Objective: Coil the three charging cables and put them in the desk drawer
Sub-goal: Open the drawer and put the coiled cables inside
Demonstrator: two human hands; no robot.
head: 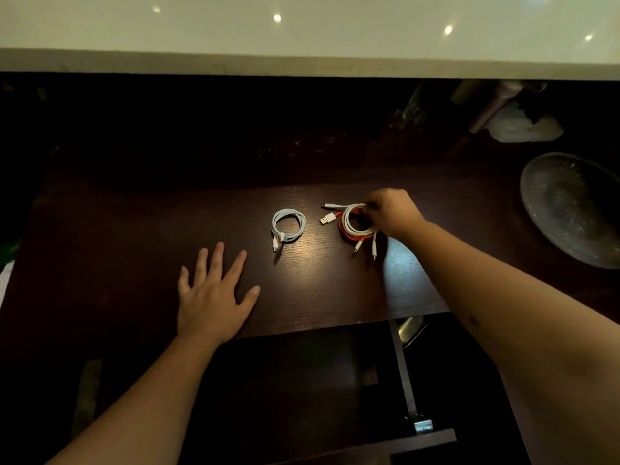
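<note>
A pale blue-white coiled cable (288, 226) lies on the dark wooden desk (141, 236), a little left of centre. To its right a white coiled cable (352, 218) rests on top of a red coiled cable (355, 235); their plugs stick out left and down. My right hand (391, 213) grips the right side of these two coils. My left hand (214, 293) lies flat on the desk with fingers spread, holding nothing, below and left of the pale coil. The desk drawer (302, 380) stands pulled out below the desk's front edge, dark inside.
A large round grey dish (570, 206) sits at the right edge of the desk. At the back right lie a white crumpled thing (523, 127) and some pipe-like objects. A metal drawer rail (404, 370) runs along the drawer's right side. A pale wall ledge crosses the top.
</note>
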